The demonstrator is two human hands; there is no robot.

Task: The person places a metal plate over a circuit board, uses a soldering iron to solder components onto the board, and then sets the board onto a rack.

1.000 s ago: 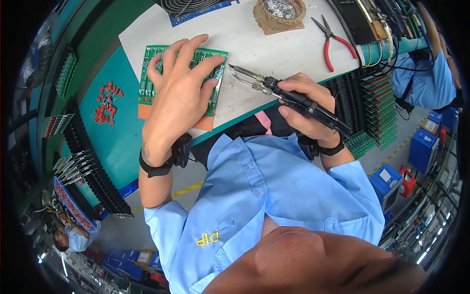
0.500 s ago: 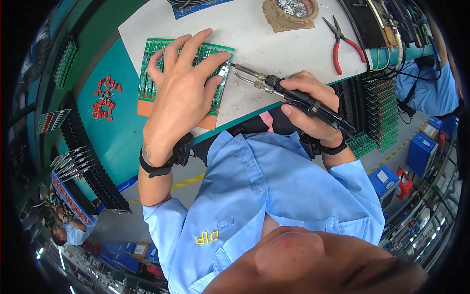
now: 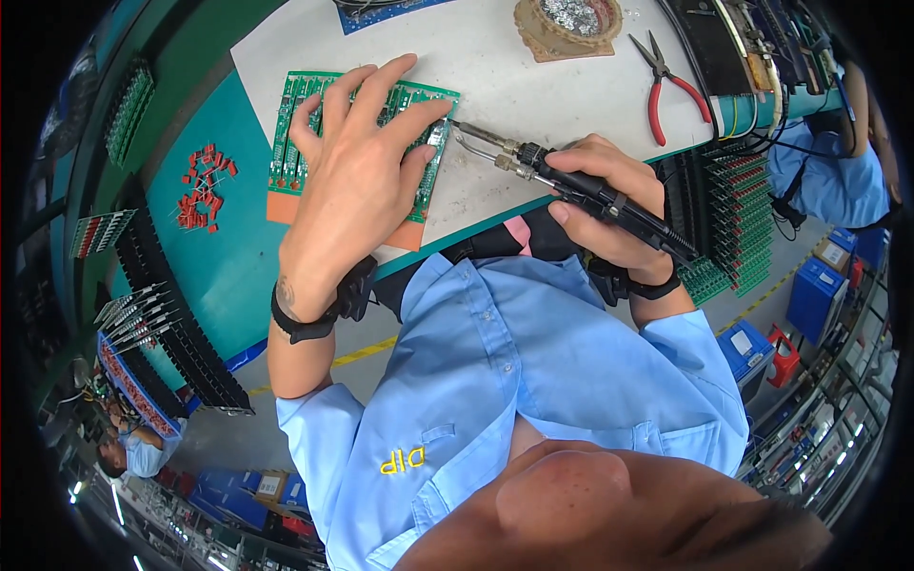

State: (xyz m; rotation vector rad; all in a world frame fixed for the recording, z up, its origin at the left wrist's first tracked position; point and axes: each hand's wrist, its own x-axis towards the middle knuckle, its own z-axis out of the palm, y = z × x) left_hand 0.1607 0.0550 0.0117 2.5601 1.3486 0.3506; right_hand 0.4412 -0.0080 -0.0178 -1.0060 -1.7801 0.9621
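My left hand (image 3: 357, 176) lies spread over a green circuit board panel (image 3: 297, 119), fingers apart and pressing on its top. Beneath the panel, an orange-brown sheet (image 3: 283, 207) shows along the near edge. In my right hand (image 3: 614, 200) is a black soldering iron (image 3: 609, 202) with a thin curved metal tube beside its shaft. Its tip points left and sits at the panel's right edge, close to my left index fingertip. Whether the tip touches the board cannot be made out.
Red components (image 3: 202, 190) with wire leads lie on the green mat at left. Red-handled pliers (image 3: 657, 90) and a round dish of silvery bits (image 3: 576, 17) are at the far right. Black racks (image 3: 181, 305) flank the left; stacked green boards (image 3: 741, 219) stand at right.
The soldering iron and my right hand have shifted very slightly to the right. My left hand stays spread on the panel, nearly still.
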